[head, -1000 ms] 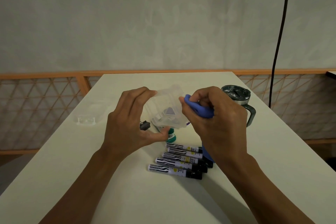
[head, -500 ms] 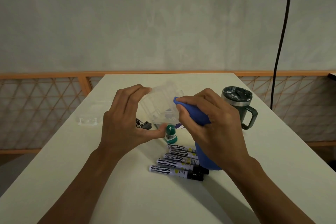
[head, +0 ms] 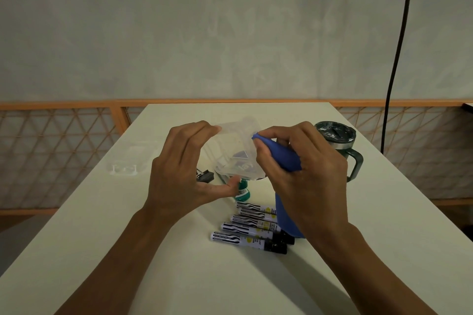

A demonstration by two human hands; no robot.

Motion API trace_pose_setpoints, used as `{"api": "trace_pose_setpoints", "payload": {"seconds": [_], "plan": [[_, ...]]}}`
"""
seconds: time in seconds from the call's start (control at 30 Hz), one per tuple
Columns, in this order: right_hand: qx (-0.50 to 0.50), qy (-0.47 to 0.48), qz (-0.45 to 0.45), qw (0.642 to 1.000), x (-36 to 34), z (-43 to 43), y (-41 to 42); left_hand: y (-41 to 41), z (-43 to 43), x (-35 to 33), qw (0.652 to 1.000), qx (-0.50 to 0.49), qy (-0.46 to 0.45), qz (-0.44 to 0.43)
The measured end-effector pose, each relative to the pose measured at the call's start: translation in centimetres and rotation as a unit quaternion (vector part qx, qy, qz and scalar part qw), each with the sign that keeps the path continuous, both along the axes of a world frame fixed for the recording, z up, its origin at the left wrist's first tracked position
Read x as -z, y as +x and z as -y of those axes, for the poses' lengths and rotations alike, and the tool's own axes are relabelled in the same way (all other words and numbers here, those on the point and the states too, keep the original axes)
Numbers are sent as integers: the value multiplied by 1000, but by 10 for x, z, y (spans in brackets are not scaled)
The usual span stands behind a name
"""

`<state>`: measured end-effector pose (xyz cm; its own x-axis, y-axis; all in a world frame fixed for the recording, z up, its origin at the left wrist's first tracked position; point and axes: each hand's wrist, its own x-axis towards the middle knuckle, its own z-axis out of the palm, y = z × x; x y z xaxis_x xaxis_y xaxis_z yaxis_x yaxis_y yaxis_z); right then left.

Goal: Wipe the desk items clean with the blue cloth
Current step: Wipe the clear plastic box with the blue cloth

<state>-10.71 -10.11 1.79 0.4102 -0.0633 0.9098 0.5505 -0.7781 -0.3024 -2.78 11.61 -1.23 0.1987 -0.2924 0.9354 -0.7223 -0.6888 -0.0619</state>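
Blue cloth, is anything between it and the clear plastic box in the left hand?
Nothing visible. The blue cloth, gripped by the right hand, touches the clear plastic box at its right edge. The left hand holds that box above the markers lying on the table.

Office/study-type spot: pale worktop (head: 128, 250) w/ whiteboard markers (head: 252, 227), binder clip (head: 205, 176) & travel mug (head: 337, 138); plaster wall (head: 230, 33), orange lattice railing (head: 51, 151) behind.
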Motion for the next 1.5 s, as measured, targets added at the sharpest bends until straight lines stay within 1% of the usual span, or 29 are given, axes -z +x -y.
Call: {"api": "trace_pose_setpoints", "payload": {"seconds": [0.2,0.33,0.5,0.63,0.7,0.77,0.9,1.03,1.13,1.23,1.33,1.4,1.5], "plan": [[-3,-61,-19,998,-3,1,-2,-1,0,0,1000,-9,-6,0],[-4,-71,-20,997,-3,1,-2,0,0,-2,1000,-6,-7,1],[22,-43,11,999,0,-2,-1,-1,4,-1,1000,-1,-2,-7],[52,-87,7,995,1,-4,-1,-1,2,-2,1000,-7,1,-3],[72,-107,-9,992,0,-4,-2,-1,0,-3,1000,-18,6,5],[74,-104,-31,991,0,-5,-2,-2,-2,-4,999,-32,5,10],[59,-113,-81,988,-1,-5,-3,-2,-7,-9,999,-46,-10,3],[39,-155,-130,978,-9,-1,-8,-3,-9,-10,998,-54,0,-13],[25,-183,-152,971,-14,5,-9,-1,-10,-9,999,-41,13,-13],[-34,-165,-184,968,-17,14,-9,0,-9,-9,1000,-18,21,-9],[-85,-105,-220,966,-21,25,-8,0,-7,-12,1000,2,17,-4],[-81,-84,-220,969,-23,28,-6,2,-8,-14,1000,4,17,-1],[-59,-81,-212,972,-23,26,-6,2,-9,-14,1000,-3,16,2]]}}
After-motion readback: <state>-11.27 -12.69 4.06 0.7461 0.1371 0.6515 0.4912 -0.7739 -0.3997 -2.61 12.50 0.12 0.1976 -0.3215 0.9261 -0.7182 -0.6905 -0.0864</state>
